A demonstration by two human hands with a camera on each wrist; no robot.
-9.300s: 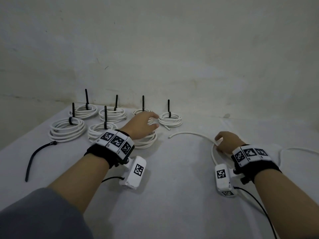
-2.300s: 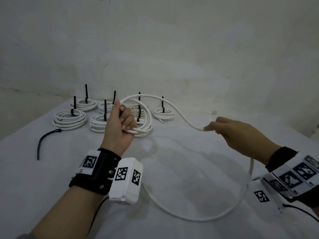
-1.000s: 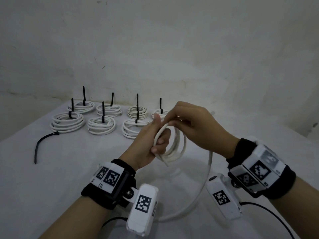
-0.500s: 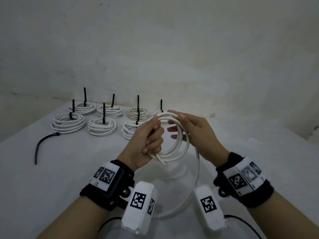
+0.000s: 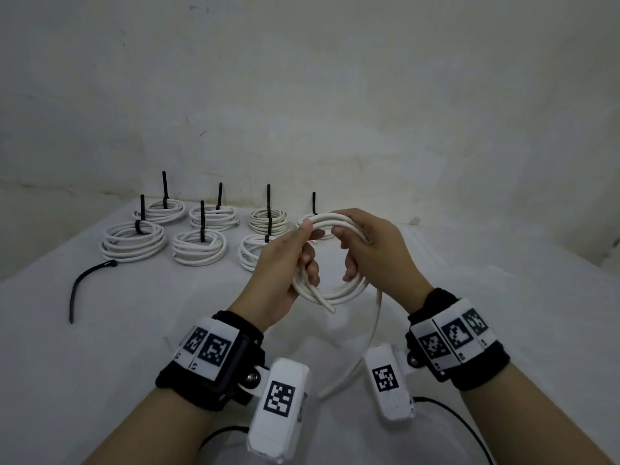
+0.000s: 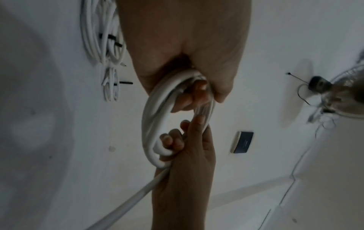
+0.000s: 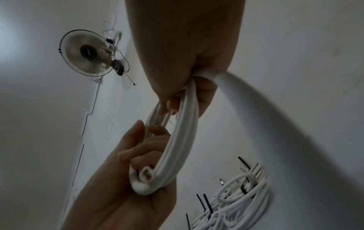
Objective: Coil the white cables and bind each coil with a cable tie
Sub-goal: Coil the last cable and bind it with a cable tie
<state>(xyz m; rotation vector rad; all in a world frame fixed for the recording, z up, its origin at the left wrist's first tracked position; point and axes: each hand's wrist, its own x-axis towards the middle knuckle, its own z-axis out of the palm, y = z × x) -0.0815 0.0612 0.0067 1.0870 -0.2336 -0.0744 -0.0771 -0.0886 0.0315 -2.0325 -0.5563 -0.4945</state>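
Fingers (image 5: pixel 310 260) around white cable coil (image 5: pixel 339 292)

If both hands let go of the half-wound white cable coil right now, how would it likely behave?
The white cable coil would probably spring open: no tie binds it, and only the left hand and right hand keep its loops together. It looks fairly stiff, holding round loops in the air. Its hanging tail might tug it downward.

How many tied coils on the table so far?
7. Back row: first coil, second coil, third coil, fourth coil mostly hidden. Front row: left coil, middle coil, right coil, partly hidden.
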